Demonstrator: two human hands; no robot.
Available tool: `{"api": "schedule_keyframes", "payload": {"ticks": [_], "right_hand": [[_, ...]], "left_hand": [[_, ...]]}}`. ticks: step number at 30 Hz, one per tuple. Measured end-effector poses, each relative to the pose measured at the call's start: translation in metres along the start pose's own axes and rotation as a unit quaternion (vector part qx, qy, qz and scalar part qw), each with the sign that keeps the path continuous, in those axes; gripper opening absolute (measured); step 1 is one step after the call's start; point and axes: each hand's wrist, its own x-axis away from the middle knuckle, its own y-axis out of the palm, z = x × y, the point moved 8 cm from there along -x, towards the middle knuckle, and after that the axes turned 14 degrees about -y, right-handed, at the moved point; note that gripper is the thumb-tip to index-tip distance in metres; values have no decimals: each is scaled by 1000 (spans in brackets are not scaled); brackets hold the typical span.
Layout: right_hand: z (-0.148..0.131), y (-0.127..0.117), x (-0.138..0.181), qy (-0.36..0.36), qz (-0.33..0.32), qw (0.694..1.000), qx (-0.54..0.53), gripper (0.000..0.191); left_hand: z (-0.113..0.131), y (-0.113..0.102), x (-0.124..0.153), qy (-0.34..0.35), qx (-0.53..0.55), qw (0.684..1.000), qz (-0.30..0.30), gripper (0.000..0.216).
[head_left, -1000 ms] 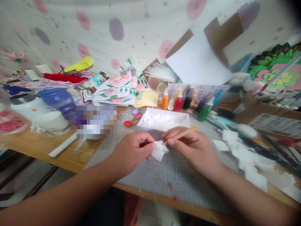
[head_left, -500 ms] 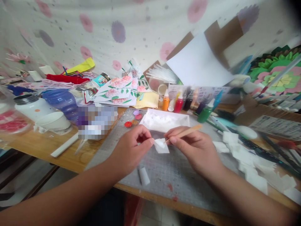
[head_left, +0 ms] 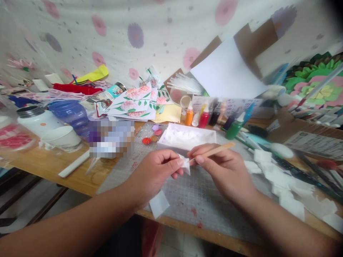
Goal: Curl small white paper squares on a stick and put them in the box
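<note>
Between thumb and fingers, my left hand [head_left: 162,171] pinches a small piece of white tissue paper [head_left: 186,167], which is bunched up and partly hidden by the fingers. My right hand [head_left: 222,167] is closed on a thin wooden stick [head_left: 217,150], held slanted, its tip at the tissue. Both hands are above a grey cutting mat [head_left: 203,200]. Another white paper square [head_left: 159,204] lies on the mat below my left wrist. Just behind the hands stands a shallow white box [head_left: 163,142] with white fluffy bits in it.
Paint bottles, among them a green bottle [head_left: 234,129], stand behind the box. Blobs of paint [head_left: 146,141] lie left of it. White paper pieces [head_left: 292,207] are strewn at the right. A white cup [head_left: 60,137] and a white roller [head_left: 74,164] are on the left.
The tissue piece hung flat and spread; now it is gathered around the stick's tip. My left fingers have moved right and closed over it. The loose paper square below now shows flatter and wider.
</note>
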Motion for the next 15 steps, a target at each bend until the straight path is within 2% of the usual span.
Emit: {"api": "schedule_keyframes", "payload": {"ticks": [9,15], "right_hand": [[-6,6,-2,-13,-42,999,-3,7],[-5,5,-2,-17,-35,999,3,9]], "left_hand": [[-2,0,0,-11,4,1000,1,21],[-2,-2,1,-7,0,1000,1,21]]}}
